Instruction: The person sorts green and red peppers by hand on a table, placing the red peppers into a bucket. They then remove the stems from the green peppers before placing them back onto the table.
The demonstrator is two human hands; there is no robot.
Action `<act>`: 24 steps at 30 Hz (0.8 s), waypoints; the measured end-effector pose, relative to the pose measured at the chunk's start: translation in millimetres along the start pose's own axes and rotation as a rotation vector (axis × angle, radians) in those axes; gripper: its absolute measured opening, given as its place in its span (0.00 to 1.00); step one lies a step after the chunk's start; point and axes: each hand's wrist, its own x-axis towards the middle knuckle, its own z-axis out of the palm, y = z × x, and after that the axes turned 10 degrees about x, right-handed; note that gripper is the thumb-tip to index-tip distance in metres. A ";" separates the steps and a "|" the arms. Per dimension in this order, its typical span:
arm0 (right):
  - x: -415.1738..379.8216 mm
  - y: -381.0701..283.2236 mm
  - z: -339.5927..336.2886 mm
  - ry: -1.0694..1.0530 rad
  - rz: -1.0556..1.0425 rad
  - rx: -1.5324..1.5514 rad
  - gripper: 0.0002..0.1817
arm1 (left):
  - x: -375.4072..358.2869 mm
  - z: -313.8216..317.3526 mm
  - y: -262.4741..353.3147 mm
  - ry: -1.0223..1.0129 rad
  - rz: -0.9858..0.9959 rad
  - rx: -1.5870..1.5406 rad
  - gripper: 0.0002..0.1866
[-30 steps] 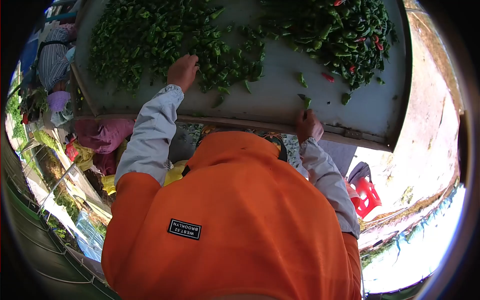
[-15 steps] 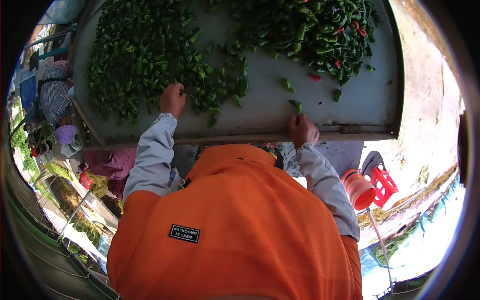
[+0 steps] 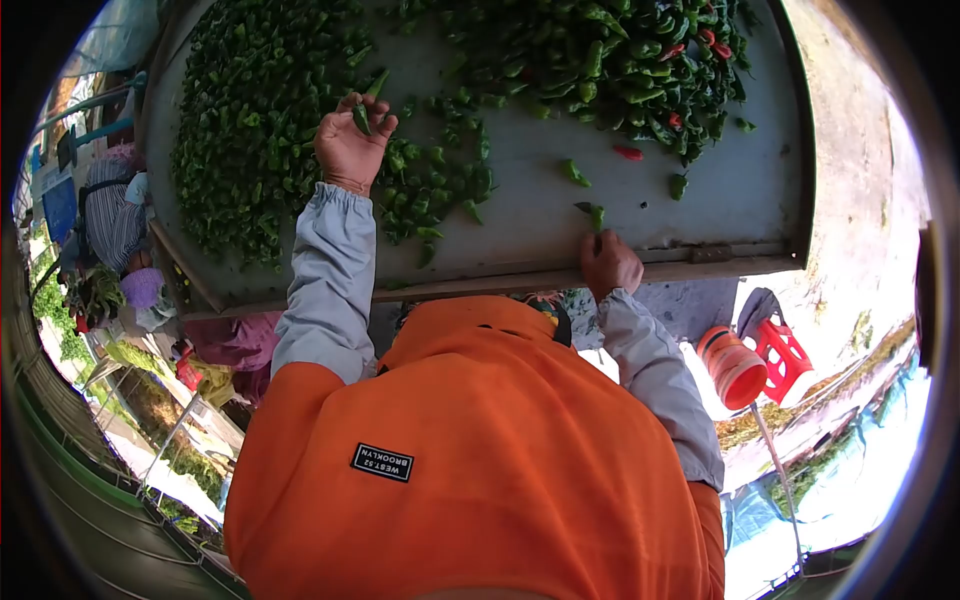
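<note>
My left hand (image 3: 352, 150) is raised over the left part of the table, palm showing, fingers curled around a green chili pepper (image 3: 361, 119). Another green pepper (image 3: 377, 83) shows right at its fingertips. Beneath and around it spreads a wide heap of small green peppers (image 3: 250, 130). My right hand (image 3: 611, 264) rests near the table's front edge, fingers closed on the lower end of a green chili pepper (image 3: 597, 215). Beyond it lie a loose green pepper (image 3: 574, 173) and a red pepper (image 3: 628, 153).
A second heap of larger green and some red peppers (image 3: 610, 70) covers the back right of the grey table (image 3: 540, 210), which has a raised rim. An orange bucket (image 3: 733, 368) and a red plastic crate (image 3: 785, 362) stand at right. Another person (image 3: 112, 215) is at far left.
My left hand has moved away from me, off the lower edge of the small-pepper heap, and turned palm up with a pepper in it. My right hand has barely moved.
</note>
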 end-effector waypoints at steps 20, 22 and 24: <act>-0.2 -0.7 -1.4 0.017 -0.015 0.018 0.14 | 25.6 53.5 -27.9 -0.301 -0.267 0.454 0.23; -0.2 -0.1 0.1 0.018 -0.022 0.032 0.14 | 10.0 54.4 -23.8 -0.283 -0.249 0.314 0.24; -1.5 0.5 0.4 0.024 -0.025 0.040 0.14 | 0.5 54.7 -23.3 -0.316 -0.238 0.266 0.26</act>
